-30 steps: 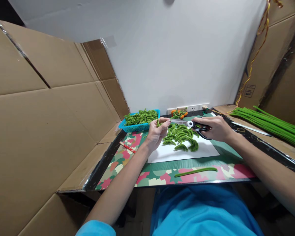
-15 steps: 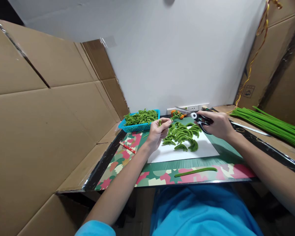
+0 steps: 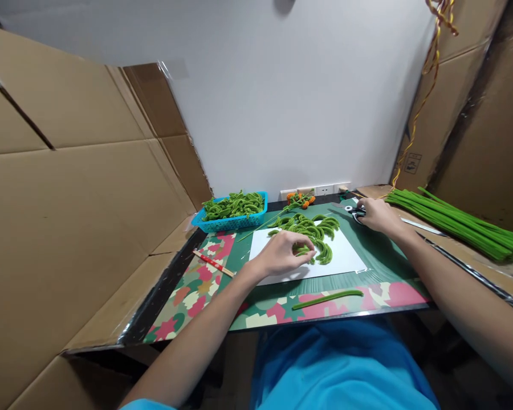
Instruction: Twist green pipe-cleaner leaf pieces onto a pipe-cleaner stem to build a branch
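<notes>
Right of centre, the right hand (image 3: 378,215) grasps black-handled metal scissors (image 3: 354,211), blades pointing away from it. Mid-frame, the left hand (image 3: 285,253) curls its fingers at curved fuzzy green strips (image 3: 325,251), grip unclear; white rectangular paper (image 3: 345,257) likely keeps them together.

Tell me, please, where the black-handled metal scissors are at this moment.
In the head view, the black-handled metal scissors are right of centre, at the person's bare right hand, to the right of the curved, fuzzy green pieces.
</notes>
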The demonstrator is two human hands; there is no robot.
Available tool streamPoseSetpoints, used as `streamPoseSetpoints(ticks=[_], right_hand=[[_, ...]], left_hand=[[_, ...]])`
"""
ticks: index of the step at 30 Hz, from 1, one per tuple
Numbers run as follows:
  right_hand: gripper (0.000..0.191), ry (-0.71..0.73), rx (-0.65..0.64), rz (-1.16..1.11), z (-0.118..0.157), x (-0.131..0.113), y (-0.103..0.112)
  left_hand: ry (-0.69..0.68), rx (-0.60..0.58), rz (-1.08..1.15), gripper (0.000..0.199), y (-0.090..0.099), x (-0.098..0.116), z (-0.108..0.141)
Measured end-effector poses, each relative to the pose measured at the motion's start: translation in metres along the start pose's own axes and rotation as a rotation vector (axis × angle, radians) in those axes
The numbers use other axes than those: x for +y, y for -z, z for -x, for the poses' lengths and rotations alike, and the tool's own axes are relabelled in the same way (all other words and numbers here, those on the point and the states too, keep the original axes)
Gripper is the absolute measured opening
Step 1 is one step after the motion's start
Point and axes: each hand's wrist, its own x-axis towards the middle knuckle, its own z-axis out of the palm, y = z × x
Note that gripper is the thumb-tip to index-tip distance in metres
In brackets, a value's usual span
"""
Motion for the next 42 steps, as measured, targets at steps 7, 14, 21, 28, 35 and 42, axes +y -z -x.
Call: streamPoseSetpoints(ticks=[7,14,21,28,35,42], right_hand=[[0.037,-0.013,0.026,-0.062,-0.003,-0.003,0.001],[0.036,0.021,0.082,-0.141,-0.006,0.000,-0.004],[0.038,0.016,0.108,-0.190,-0.005,-0.004,-0.002],[0.042,0.242,0.360,-0.471,0.007,-0.030,0.018],[0.043,0.397,0.472,-0.495,0.023,-0.052,0.023],[0.047,0.584,0.520,-0.490,0.028,-0.053,0.023]], left_hand=[[0.048,-0.034,0.125,0.018,-0.002,0.002,-0.003],[0.116,0.003,0.271,0.028,0.002,0.001,-0.005],[0.134,0.061,0.410,0.028,0.003,0.000,-0.008],[0.135,0.281,0.428,0.026,0.004,-0.002,-0.011],[0.155,0.508,0.501,0.030,0.009,-0.005,-0.014],[0.265,0.493,0.774,0.044,0.014,-0.008,-0.016]])
